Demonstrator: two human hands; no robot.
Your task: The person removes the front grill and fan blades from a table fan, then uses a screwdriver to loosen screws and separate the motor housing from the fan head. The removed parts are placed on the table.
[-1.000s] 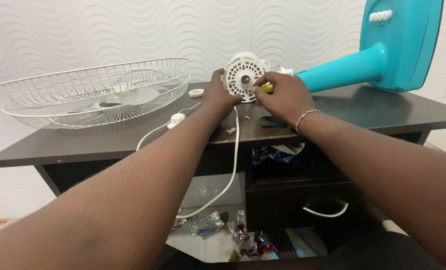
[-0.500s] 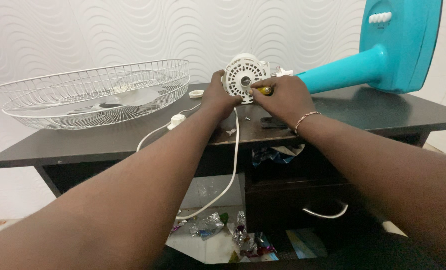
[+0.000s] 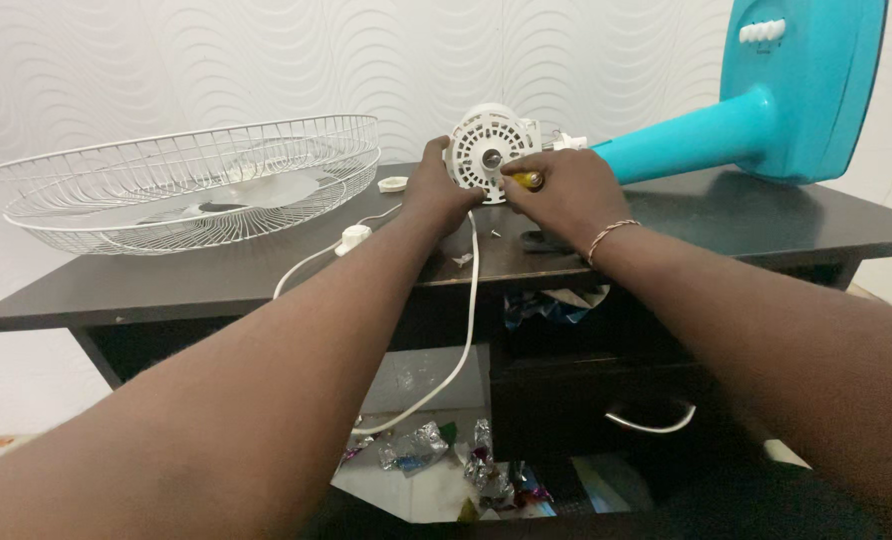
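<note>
Behind my desk the wall (image 3: 266, 60) is white, pressed all over with a wavy relief pattern. The desk (image 3: 166, 280) itself is dark, almost black, with a drawer (image 3: 606, 410) on my right that has a curved metal handle (image 3: 651, 422). Below me the pale floor (image 3: 416, 490) is littered with crumpled shiny wrappers (image 3: 416, 445), and the light is soft and even

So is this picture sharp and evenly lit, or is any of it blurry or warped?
Head view: soft, even light; the motor housing and hands stay sharp; the forearms bulge large and soft near the lens; a mild sheen shows on the dark table.
</note>
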